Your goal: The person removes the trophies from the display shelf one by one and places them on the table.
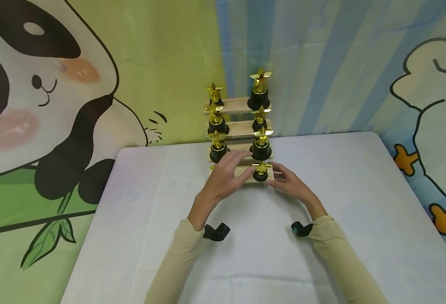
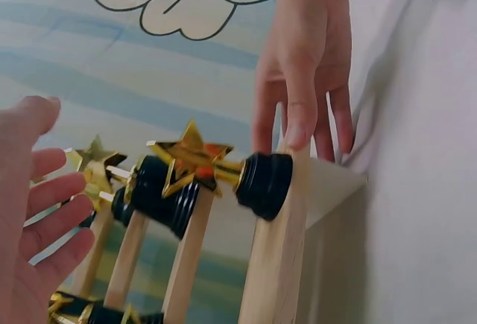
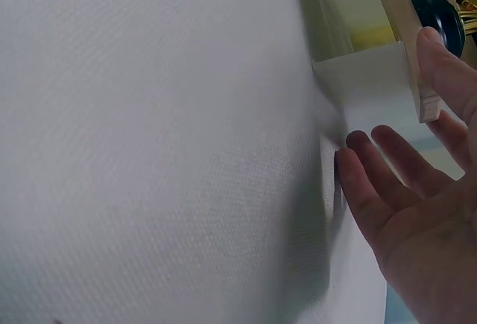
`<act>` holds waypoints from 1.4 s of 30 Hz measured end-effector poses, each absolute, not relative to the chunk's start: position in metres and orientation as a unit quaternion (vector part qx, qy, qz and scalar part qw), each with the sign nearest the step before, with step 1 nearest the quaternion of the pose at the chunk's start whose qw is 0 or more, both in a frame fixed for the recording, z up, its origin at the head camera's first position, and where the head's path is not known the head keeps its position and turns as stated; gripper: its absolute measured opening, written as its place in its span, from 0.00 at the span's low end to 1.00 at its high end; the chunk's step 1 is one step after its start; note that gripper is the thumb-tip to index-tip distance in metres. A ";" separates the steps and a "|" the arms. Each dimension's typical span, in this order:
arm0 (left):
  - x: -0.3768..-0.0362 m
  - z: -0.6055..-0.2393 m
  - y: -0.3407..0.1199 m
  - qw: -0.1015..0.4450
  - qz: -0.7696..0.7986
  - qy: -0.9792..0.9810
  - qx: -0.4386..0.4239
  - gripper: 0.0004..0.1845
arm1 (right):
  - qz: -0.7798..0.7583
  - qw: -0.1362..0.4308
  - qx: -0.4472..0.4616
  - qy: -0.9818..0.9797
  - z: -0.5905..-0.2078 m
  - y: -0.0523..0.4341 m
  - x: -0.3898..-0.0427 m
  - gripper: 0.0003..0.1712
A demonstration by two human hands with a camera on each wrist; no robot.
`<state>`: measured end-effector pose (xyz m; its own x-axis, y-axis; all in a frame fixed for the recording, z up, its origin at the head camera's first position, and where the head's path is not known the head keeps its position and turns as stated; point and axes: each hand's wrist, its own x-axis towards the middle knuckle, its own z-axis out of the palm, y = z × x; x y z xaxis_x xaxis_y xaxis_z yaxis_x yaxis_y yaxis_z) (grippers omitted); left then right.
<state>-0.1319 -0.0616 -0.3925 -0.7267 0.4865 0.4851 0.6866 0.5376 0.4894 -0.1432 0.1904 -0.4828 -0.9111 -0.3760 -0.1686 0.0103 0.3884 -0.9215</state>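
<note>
- Hovering above the front of the rack [image 1: 233, 128], your left hand [image 1: 226, 177] has its fingers loosely spread and holds nothing.
- Your right hand [image 1: 289, 183] is at the rack's right end, fingers extended and gripping no trophy; whether its thumb touches the wood, you cannot tell.
- The near trophy [image 1: 260, 174] stands upright on the right end of the rack's lowest step [image 2: 270, 275]; your left hand hides most of that step's left end.
- Six other trophies [image 1: 259, 100] stand at both ends of the rack's three higher steps, and the bench [image 1: 261, 257] carries the rack.
- Expect each trophy to be light, hard and somewhat slippery, its star [image 2: 192, 162] and slim neck probably the fragile parts. Take the black base [image 3: 438, 24] between thumb and fingertips.
- The rack looks stiff and fairly light; hold it by the step ends, gently, since a jolt could topple loose trophies.
</note>
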 end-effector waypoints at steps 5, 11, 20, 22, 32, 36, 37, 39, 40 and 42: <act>-0.139 -0.395 -0.047 0.127 -0.363 -0.854 -0.352 0.20 | -0.541 0.181 -0.106 0.815 -0.483 0.192 -0.142 0.42; -0.142 -0.399 -0.036 0.100 -0.371 -0.855 -0.350 0.18 | -0.563 0.184 -0.105 0.799 -0.488 0.192 -0.142 0.41; -0.145 -0.408 -0.025 0.090 -0.372 -0.863 -0.330 0.18 | -0.568 0.188 -0.090 0.797 -0.489 0.192 -0.144 0.42; -0.144 -0.409 -0.023 0.083 -0.376 -0.866 -0.320 0.18 | -0.575 0.188 -0.092 0.791 -0.490 0.191 -0.143 0.42; -0.138 -0.428 -0.019 0.057 -0.375 -0.881 -0.283 0.15 | -0.569 0.182 -0.101 0.795 -0.502 0.188 -0.135 0.42; -0.136 -0.432 -0.019 0.041 -0.386 -0.881 -0.272 0.15 | -0.571 0.185 -0.095 0.794 -0.502 0.187 -0.132 0.42; -0.136 -0.433 -0.019 0.039 -0.389 -0.880 -0.270 0.15 | -0.572 0.185 -0.094 0.794 -0.501 0.187 -0.132 0.42; -0.137 -0.433 -0.018 0.037 -0.394 -0.879 -0.267 0.15 | -0.576 0.182 -0.092 0.792 -0.501 0.186 -0.133 0.42; -0.138 -0.433 -0.018 0.037 -0.397 -0.878 -0.266 0.15 | -0.578 0.181 -0.090 0.791 -0.501 0.186 -0.134 0.42; -0.139 -0.433 -0.017 0.038 -0.404 -0.875 -0.266 0.14 | -0.579 0.178 -0.092 0.790 -0.500 0.186 -0.135 0.41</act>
<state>-0.1393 -0.0175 -0.4332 -0.8560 0.4342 0.2807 0.4952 0.5325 0.6864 -0.1347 0.1864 -0.5002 -0.9199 -0.3511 -0.1747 0.0610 0.3119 -0.9481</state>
